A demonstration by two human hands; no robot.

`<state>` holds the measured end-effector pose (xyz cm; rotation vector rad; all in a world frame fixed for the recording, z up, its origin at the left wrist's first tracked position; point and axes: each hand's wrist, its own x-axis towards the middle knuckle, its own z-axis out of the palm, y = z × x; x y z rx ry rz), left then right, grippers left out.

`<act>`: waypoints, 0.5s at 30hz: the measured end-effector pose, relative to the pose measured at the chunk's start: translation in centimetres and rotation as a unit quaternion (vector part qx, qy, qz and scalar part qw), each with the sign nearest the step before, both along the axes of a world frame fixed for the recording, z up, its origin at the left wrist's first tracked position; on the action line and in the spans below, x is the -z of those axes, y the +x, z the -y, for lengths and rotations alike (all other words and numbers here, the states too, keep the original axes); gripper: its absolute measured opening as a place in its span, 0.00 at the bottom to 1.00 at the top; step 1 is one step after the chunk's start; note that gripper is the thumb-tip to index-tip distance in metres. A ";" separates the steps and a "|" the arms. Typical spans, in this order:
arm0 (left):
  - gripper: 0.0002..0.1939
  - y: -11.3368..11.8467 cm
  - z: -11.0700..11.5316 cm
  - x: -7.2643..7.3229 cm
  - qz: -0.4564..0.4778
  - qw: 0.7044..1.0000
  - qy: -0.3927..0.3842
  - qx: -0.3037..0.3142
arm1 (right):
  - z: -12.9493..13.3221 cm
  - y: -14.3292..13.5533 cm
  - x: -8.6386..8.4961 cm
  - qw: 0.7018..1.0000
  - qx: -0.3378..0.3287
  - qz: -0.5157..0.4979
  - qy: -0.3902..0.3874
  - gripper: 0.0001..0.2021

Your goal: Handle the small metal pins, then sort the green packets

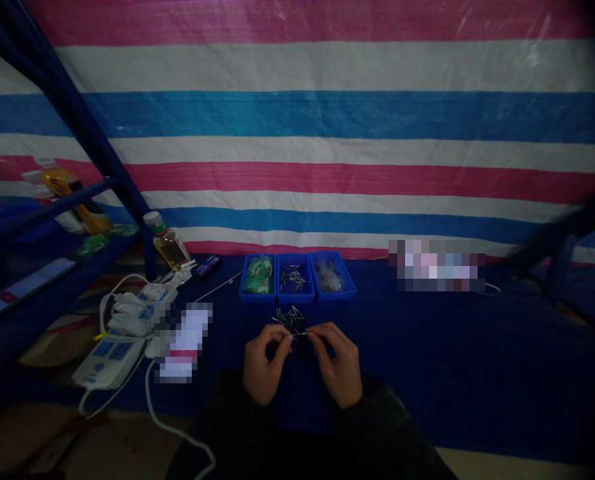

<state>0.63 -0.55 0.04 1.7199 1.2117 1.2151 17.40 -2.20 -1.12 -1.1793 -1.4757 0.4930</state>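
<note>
Over the dark blue tabletop, my left hand and my right hand face each other with fingertips pinched. Between them runs a thin metal pin, gripped at either end; its exact kind is too small to make out. Just beyond my fingertips lies a loose pile of similar dark pins. Three blue bins stand in a row behind the pile. The left bin holds green and clear plastic bits, the middle bin holds metal pins, and the right bin holds small clear pieces.
To the left are a white power strip with plugs and cables, a blurred-out phone, a drink bottle and a thin rod. A pixelated object sits at back right. Blue frame posts flank the table before a striped sheet.
</note>
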 end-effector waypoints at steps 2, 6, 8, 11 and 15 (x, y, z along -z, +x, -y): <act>0.05 -0.1 0.2 -0.1 0.012 1.000 -0.006 -0.018 | 0.0 0.3 -0.5 1.000 0.023 0.006 0.007 0.10; 0.05 -0.2 0.3 -0.2 0.034 0.999 -0.010 -0.037 | -1.6 0.9 -1.9 0.995 0.075 0.045 0.046 0.09; 0.05 -0.3 0.2 -0.2 0.036 0.999 -0.009 -0.037 | -3.4 1.1 -2.7 0.992 0.095 0.065 0.058 0.09; 0.05 -0.4 0.1 -0.1 0.033 0.999 -0.009 -0.033 | -6.4 1.0 -3.5 0.983 0.126 0.120 0.051 0.10; 0.05 -0.4 0.0 -0.1 0.035 0.999 -0.011 -0.038 | -7.5 0.5 -2.7 0.976 0.112 0.189 0.008 0.16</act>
